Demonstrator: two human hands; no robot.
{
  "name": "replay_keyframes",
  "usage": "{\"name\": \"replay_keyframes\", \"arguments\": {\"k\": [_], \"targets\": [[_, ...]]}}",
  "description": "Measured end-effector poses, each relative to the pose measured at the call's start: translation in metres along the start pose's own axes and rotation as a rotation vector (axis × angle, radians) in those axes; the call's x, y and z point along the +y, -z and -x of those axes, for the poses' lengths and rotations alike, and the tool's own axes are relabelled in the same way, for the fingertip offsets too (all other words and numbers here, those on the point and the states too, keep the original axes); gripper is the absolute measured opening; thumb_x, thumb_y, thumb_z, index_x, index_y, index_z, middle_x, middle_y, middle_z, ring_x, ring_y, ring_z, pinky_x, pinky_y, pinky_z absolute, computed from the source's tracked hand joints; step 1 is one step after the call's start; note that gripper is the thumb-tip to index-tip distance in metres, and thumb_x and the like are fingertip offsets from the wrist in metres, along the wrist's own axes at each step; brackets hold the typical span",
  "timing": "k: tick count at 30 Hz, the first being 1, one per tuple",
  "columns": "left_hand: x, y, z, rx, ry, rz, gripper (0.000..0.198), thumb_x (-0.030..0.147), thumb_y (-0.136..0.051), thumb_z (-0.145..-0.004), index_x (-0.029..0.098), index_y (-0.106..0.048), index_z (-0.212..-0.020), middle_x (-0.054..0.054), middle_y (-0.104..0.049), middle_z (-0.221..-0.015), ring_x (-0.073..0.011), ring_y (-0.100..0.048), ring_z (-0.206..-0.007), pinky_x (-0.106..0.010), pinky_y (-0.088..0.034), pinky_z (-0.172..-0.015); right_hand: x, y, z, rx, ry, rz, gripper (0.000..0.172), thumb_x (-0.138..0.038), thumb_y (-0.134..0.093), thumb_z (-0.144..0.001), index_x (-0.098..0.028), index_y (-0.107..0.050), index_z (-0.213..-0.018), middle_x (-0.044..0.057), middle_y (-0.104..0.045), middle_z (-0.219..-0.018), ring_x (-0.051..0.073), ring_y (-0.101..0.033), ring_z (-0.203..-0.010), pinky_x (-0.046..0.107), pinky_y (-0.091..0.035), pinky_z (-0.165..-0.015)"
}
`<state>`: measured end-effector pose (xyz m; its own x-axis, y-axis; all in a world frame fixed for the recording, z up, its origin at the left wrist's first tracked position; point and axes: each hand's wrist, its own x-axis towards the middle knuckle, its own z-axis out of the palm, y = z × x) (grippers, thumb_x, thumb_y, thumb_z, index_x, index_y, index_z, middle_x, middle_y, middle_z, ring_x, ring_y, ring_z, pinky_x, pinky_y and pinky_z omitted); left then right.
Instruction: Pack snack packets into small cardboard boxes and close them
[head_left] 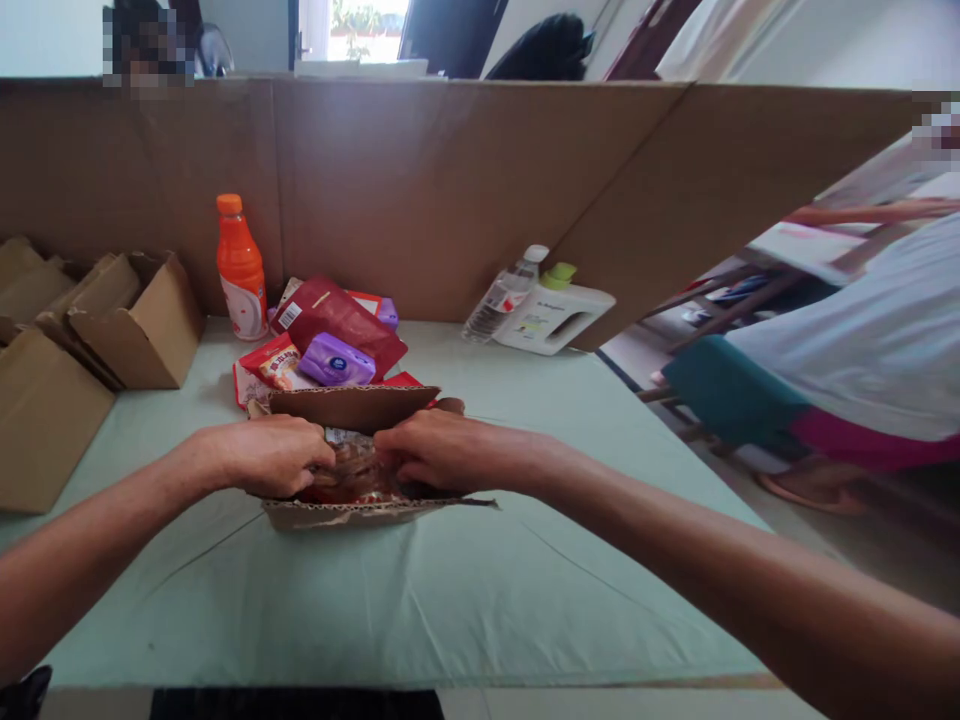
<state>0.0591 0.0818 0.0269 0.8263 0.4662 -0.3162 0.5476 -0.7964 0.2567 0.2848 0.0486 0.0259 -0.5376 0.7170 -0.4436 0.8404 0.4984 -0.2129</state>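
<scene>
On my head-camera feed, the open brown corrugated-cardboard box (341,515) stands on the table covered in pale green cloth (480,610), left of its middle and about midway between its near and far edges. Inside lies a crumpled, clear plastic-wrapped bundle (352,470) with reddish parts. My 2 hands reach in from opposite ends. The left hand (289,455) is palm down, knuckles up, its fingers curled inward; the right hand (435,448) mirrors it, wrist over the box's right end, fingers bent down to the wrap. The fingertips are hidden, so I cannot tell whether either hand pinches the plastic. Both forearms slant in from the near corners.

Just behind the box, a heap holds a glossy purple soft pack (337,360), a dark red pouch with a barcode (352,320) and a red-and-white snack bag (274,362). An orange-capped bottle of orange drink (240,270) stands upright near the far edge; brown cardboard boxes (142,325) fill the left edge. Toward the far right corner, a clear white-capped bottle (502,300) and a white green-capped jug (559,318) tilt near a tall cardboard screen (420,180). Beyond the right edge sits a person in a pale top (862,330).
</scene>
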Motion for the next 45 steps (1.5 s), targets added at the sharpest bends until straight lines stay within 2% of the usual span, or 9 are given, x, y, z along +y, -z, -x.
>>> {"name": "replay_keyframes", "arguments": {"k": [11, 14, 16, 19, 22, 27, 38, 42, 45], "targets": [[-0.006, -0.008, -0.016, -0.116, 0.033, 0.016, 0.033, 0.011, -0.059, -0.077, 0.025, -0.077, -0.100, -0.006, -0.080, -0.092, -0.0241, -0.072, -0.081, -0.032, -0.054, -0.071, -0.004, -0.018, -0.032, -0.160, 0.040, 0.046, 0.031, -0.007, -0.060, -0.085, -0.017, -0.074, -0.109, 0.009, -0.077, -0.102, 0.020, -0.070, -0.088, 0.026, -0.042, -0.067], [-0.005, 0.002, 0.016, 0.132, 0.012, 0.117, 0.036, 0.016, -0.054, -0.087, 0.026, -0.072, -0.117, -0.006, -0.077, -0.116, -0.0225, -0.071, -0.103, -0.034, -0.054, -0.089, -0.004, -0.014, -0.004, -0.027, 0.037, 0.018, 0.031, -0.006, -0.053, -0.088, -0.020, -0.074, -0.105, 0.007, -0.077, -0.103, 0.019, -0.070, -0.088, 0.026, -0.045, -0.070], [-0.005, -0.003, 0.047, 0.453, 0.048, 0.227, 0.032, 0.023, -0.052, -0.093, 0.024, -0.070, -0.120, -0.006, -0.076, -0.119, -0.0212, -0.070, -0.106, -0.034, -0.054, -0.094, -0.001, -0.018, 0.025, 0.253, 0.020, -0.037, 0.028, -0.012, -0.049, -0.093, -0.021, -0.074, -0.102, 0.007, -0.077, -0.102, 0.020, -0.070, -0.090, 0.028, -0.048, -0.074], [-0.005, -0.034, 0.091, 0.823, 0.171, 0.336, 0.029, 0.038, -0.059, -0.095, 0.025, -0.069, -0.119, -0.006, -0.076, -0.113, -0.0212, -0.071, -0.102, -0.034, -0.057, -0.091, 0.016, -0.034, 0.070, 0.671, -0.053, -0.165, 0.024, -0.030, -0.049, -0.098, -0.023, -0.072, -0.099, 0.006, -0.077, -0.095, 0.020, -0.070, -0.078, 0.030, -0.051, -0.069], [-0.001, -0.079, 0.108, 0.909, 0.197, 0.389, 0.039, 0.045, -0.067, -0.090, 0.026, -0.065, -0.124, -0.009, -0.068, -0.131, -0.0272, -0.065, -0.120, -0.042, -0.055, -0.101, 0.037, -0.051, 0.090, 0.747, -0.128, -0.280, 0.029, -0.042, -0.051, -0.097, -0.024, -0.073, -0.094, 0.004, -0.078, -0.084, 0.019, -0.068, -0.064, 0.031, -0.051, -0.059], [0.018, -0.119, 0.079, 0.996, 0.183, 0.456, 0.048, 0.037, -0.071, -0.089, 0.023, -0.058, -0.132, -0.014, -0.064, -0.135, -0.0275, -0.061, -0.126, -0.048, -0.051, -0.107, 0.049, -0.063, 0.061, 0.512, -0.011, -0.516, 0.041, -0.044, -0.049, -0.096, -0.020, -0.074, -0.117, 0.009, -0.078, -0.110, 0.025, -0.073, -0.097, 0.038, -0.059, -0.083], [0.015, -0.112, 0.048, 0.980, 0.194, 0.385, 0.028, 0.026, -0.069, -0.086, 0.020, -0.068, -0.114, -0.009, -0.073, -0.106, -0.0252, -0.068, -0.101, -0.044, -0.058, -0.089, 0.057, -0.067, 0.049, 0.332, 0.101, -0.746, 0.064, -0.072, -0.042, -0.095, -0.027, -0.071, -0.131, 0.007, -0.067, -0.136, 0.031, -0.061, -0.127, 0.049, -0.045, -0.112], [0.016, -0.117, 0.045, 1.019, 0.343, 0.518, 0.027, 0.032, -0.062, -0.092, 0.021, -0.066, -0.116, -0.008, -0.073, -0.110, -0.0221, -0.071, -0.098, -0.040, -0.059, -0.089, 0.052, -0.091, 0.059, 0.454, 0.113, -0.799, 0.076, -0.077, -0.059, -0.083, -0.026, -0.064, -0.139, 0.011, -0.064, -0.140, 0.035, -0.059, -0.129, 0.050, -0.050, -0.107], [0.018, -0.121, 0.040, 1.063, 0.411, 0.501, 0.032, 0.030, -0.061, -0.092, 0.021, -0.063, -0.122, -0.007, -0.072, -0.110, -0.0215, -0.071, -0.098, -0.039, -0.059, -0.091, 0.036, -0.109, 0.046, 0.719, -0.110, -0.687, 0.053, -0.056, -0.063, -0.089, -0.023, -0.067, -0.130, 0.012, -0.073, -0.121, 0.029, -0.070, -0.103, 0.045, -0.058, -0.091]]}}
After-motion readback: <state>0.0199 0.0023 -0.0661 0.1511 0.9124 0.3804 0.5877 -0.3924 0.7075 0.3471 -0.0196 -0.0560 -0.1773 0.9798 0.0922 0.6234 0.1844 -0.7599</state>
